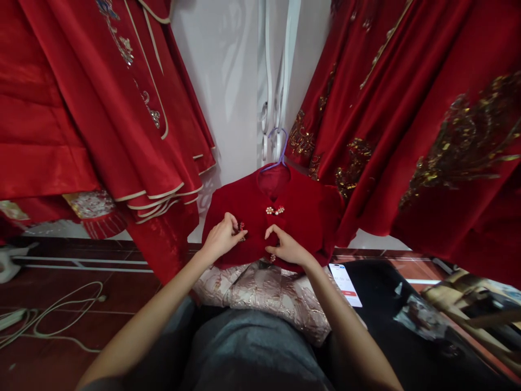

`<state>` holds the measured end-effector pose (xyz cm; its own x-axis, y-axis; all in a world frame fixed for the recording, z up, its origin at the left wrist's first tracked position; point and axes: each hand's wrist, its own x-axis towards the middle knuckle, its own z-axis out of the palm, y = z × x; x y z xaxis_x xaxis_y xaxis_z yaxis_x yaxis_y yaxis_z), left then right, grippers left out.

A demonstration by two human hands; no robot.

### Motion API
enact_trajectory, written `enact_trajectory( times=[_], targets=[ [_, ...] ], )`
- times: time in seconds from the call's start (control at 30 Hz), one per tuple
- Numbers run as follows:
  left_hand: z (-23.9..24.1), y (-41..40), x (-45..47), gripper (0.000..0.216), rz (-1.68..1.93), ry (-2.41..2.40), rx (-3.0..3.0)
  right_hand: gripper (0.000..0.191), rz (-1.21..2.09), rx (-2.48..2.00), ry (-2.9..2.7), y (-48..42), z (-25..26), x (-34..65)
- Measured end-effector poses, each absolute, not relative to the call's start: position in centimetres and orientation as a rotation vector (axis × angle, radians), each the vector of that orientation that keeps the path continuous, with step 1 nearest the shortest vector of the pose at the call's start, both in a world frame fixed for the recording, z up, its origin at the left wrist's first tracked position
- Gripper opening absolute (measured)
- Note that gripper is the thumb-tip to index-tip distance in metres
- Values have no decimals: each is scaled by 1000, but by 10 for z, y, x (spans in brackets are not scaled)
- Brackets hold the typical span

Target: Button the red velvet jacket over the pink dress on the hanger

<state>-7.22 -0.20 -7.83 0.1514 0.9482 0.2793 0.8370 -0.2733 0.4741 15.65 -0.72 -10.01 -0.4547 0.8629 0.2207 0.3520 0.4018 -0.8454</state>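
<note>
Hanging gowns: large red gowns (pixel 101 98) with pale piping hung at the left, and darker red gowns (pixel 427 136) with gold embroidery at the right, both crowding in on the work.
Floor: red-brown floor (pixel 73 282), with a white cable (pixel 61 312) looped at its left edge.
Jacket: a small red velvet jacket (pixel 309 217) hung on a purple hanger (pixel 277 149) from a white rack (pixel 280 81) in the middle, its hem over pale brocade cloth (pixel 268 296) on the person's lap.
Phone: a lit phone (pixel 345 283) lay just right of the lap, near the right forearm.
Clasp: one pearl clasp (pixel 274 210) sat closed below the collar; a second fastening (pixel 241 228) lay lower, at the left fingertips.
Left hand: the left hand (pixel 222 236) was pinched together on the jacket's front edge at that lower fastening.
Right hand: the right hand (pixel 287 247) had thumb and fingers closed on the opposite front edge, beside a small bead (pixel 272 257).
Risk: a hard pull could likely slide the jacket off the hanger, since only the hook bore it; the small beads might snag or tear loose if the two edges were tugged unevenly.
</note>
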Motion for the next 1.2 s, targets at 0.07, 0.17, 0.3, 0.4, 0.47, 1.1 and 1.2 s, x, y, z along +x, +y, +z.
enact_trajectory(
  times=[0.07, 0.17, 0.3, 0.4, 0.47, 1.1, 1.2],
  targets=[
    [-79, -1, -72, 27, 836, 1724, 2218, 28, 987, -1026, -2022, -8, -96, 162],
    [-80, 1, -75, 28, 857, 1694, 2206, 39, 1120, -992, -2026, -6, -85, 186],
    [-86, 1, -78, 31, 880, 1624, 2211, 40, 1053, -1109, -1856, -1, -71, 237],
    [-90, -3, -75, 26, 932, 1646, 2240, 38, 914, -1131, -1662, -5, -58, 265],
    [-91, -6, -72, 22, 951, 1665, 2244, 37, 858, -1085, -1584, -13, -47, 271],
    [-102, 15, -78, 27, 1068, 1203, 1492, 21, 890, -839, -1649, -8, -121, 118],
    [-98, 14, -78, 22, 1064, 1172, 1482, 19, 846, -774, -1697, -13, -123, 112]
  ],
)
